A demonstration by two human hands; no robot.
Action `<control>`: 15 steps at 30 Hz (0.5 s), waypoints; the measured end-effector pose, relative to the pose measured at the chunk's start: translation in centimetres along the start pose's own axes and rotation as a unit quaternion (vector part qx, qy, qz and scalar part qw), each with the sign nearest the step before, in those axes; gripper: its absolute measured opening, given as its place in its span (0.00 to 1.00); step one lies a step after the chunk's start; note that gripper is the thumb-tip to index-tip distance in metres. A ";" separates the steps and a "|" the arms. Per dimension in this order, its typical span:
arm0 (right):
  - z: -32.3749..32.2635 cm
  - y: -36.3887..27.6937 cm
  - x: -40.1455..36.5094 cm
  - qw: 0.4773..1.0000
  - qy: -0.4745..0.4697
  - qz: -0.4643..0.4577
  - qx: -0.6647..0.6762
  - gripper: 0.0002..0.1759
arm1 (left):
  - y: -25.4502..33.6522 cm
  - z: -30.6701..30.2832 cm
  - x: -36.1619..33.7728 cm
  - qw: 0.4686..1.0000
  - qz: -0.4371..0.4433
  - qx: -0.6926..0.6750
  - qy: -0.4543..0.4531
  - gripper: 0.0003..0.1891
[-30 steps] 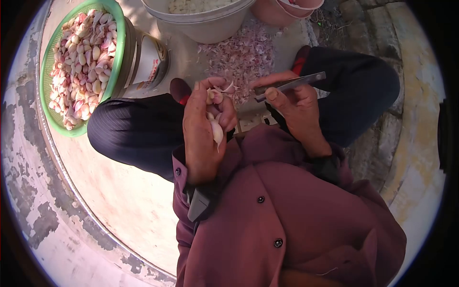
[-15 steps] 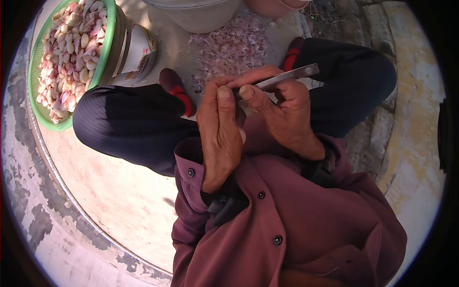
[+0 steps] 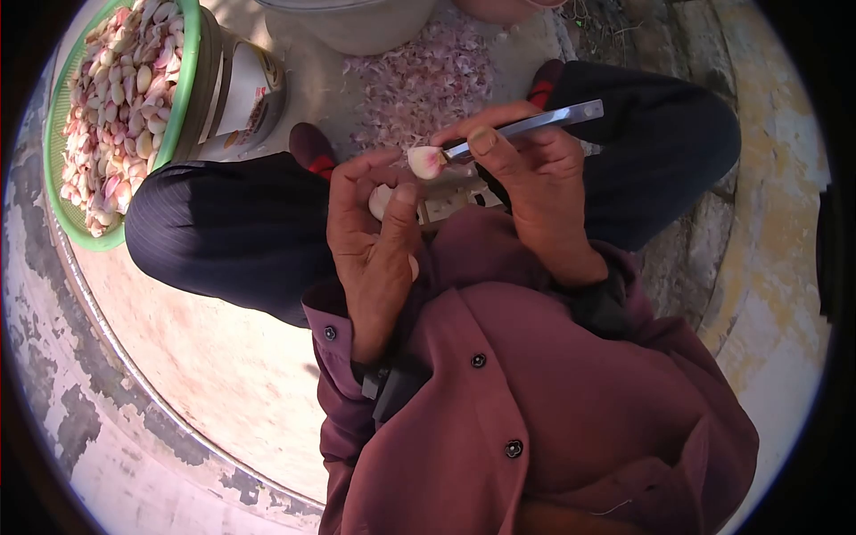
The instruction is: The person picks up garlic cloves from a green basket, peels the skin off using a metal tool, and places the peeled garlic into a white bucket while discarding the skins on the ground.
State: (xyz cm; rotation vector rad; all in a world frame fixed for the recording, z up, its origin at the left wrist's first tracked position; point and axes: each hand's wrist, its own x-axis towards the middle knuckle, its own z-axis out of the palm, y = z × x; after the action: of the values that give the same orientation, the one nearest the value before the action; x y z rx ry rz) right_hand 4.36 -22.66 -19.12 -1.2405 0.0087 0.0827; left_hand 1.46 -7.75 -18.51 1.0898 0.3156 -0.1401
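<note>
Showing, in the head view, a plump, smooth garlic clove [image 3: 424, 164], white flushed with pink, at the tip of narrow, shiny metal tweezers [image 3: 557, 117]. Cupping a pale, rounded second clove [image 3: 381, 201] in the left hand [image 3: 372, 257], grip curled loosely about it, thumb along its side, forefinger stretched to just beside the garlic clove. Pinching the tweezers in the right hand [image 3: 537, 178], grip together on the metal between thumb and fingers. Sitting with knees spread in dark trousers [image 3: 223, 236] and a maroon shirt [image 3: 615, 383]. Facing papery pink skins [image 3: 428, 80] strewn over a pale, hard floor [image 3: 232, 379], near a whitish tub [image 3: 357, 27], with a green mesh basket [image 3: 189, 80] heaped with cloves [image 3: 116, 116] off to the left. Having rough grey blocks [image 3: 682, 241] along the right.
</note>
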 end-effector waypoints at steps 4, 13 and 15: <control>0.5 0.0 -0.3 1.000 -0.023 0.018 -0.011 0.11 | -1.0 -0.1 0.2 0.979 0.081 0.186 -0.024 0.12; -2.7 2.3 -0.1 0.995 0.009 0.072 -0.063 0.11 | 0.0 -0.9 -0.1 0.997 -0.048 -0.054 -0.026 0.09; -3.3 2.5 -0.2 0.990 0.024 0.076 -0.118 0.11 | 0.1 -1.4 0.0 0.998 -0.056 -0.002 -0.030 0.10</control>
State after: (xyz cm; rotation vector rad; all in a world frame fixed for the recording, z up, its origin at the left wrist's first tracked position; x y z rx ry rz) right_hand 4.16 -24.99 -22.53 -1.4766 0.1385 0.1913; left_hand 1.21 -6.45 -19.03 1.0629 0.3224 -0.2712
